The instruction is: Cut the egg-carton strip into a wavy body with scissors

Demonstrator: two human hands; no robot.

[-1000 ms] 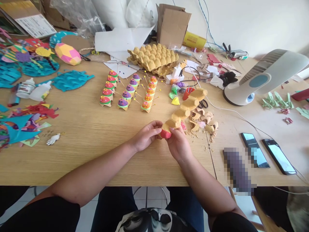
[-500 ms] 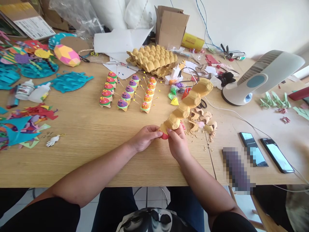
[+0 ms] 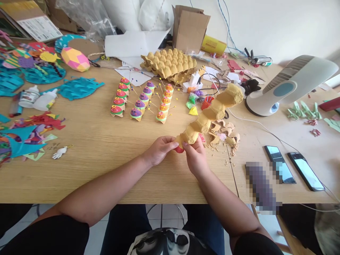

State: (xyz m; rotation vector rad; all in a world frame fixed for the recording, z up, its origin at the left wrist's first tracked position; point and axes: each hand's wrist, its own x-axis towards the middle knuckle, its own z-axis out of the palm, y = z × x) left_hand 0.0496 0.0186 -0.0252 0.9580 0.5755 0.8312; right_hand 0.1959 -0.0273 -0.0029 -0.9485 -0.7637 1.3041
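Three painted caterpillar rows stand left of a full egg tray. Left hand and right hand both pinch the near end of an egg-carton strip, tilted above the table. It looks light, stiff, crushable; grip the cups.

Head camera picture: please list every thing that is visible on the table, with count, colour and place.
egg-carton strip: one, tan, held up at centre
red piece: one, at strip's near end
decorated rows: three, multicoloured, centre
egg tray: tan, far centre
cardboard box: one, brown, far
fan: one, white, right
phones: two, dark, near right
glue bottles: two, white, left
paper cutouts: teal and mixed, left
left hand: on strip's end
right hand: on strip's end
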